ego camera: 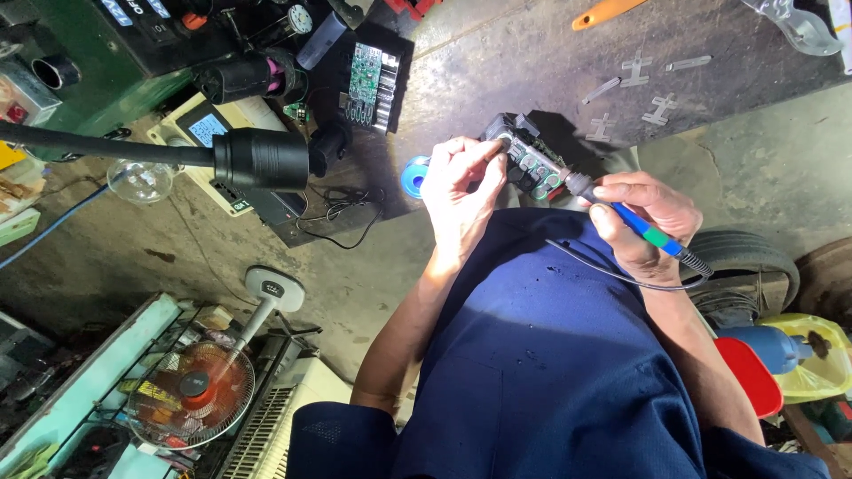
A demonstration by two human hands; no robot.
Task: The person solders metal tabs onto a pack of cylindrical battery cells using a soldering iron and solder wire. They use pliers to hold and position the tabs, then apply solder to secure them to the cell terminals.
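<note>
Left hand (pixel 461 191): fingers curl over the near end of a black battery pack (pixel 531 162), steadying it; the grip is closed on the pack.
Right hand (pixel 641 222): holds a blue-handled soldering iron (pixel 621 211) like a pen, grip tight around the handle, its tip at the pack's exposed top.
Battery pack: rests at the edge of the dark tabletop (pixel 532 62), just above the person's blue-clad lap, casing open with greenish cells showing.
Cord: a thin dark cable (pixel 603 270) trails from the iron across the blue cloth.
Nearby: a blue solder spool (pixel 414 176) sits just left of the left hand; a green circuit board (pixel 364 75) lies farther up on a black tray; several metal strips (pixel 635 69) lie scattered well apart.
Progress: judging by the open casing and the iron at the cells, soldering looks under way; loose strips and the separate board suggest more joints and reassembly remain.
</note>
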